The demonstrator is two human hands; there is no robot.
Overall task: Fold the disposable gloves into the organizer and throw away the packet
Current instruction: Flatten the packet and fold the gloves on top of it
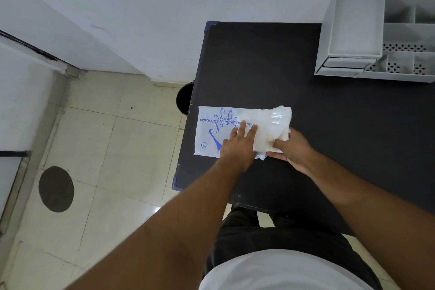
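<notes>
A white plastic packet point(211, 132) with blue print of a hand lies flat on the black table point(259, 66), near its left edge. My left hand point(237, 146) rests flat on the packet, fingers spread, pressing it down. A crumpled wad of clear disposable gloves point(275, 125) sticks out of the packet's right end. My right hand point(292, 148) pinches the lower edge of that wad. A grey organizer point(355, 30) with several compartments stands at the table's back right.
A dark round bin point(184, 99) stands on the tiled floor just left of the table. A round floor cover point(56, 189) lies further left. White walls close the back and left. My legs are under the table's front edge.
</notes>
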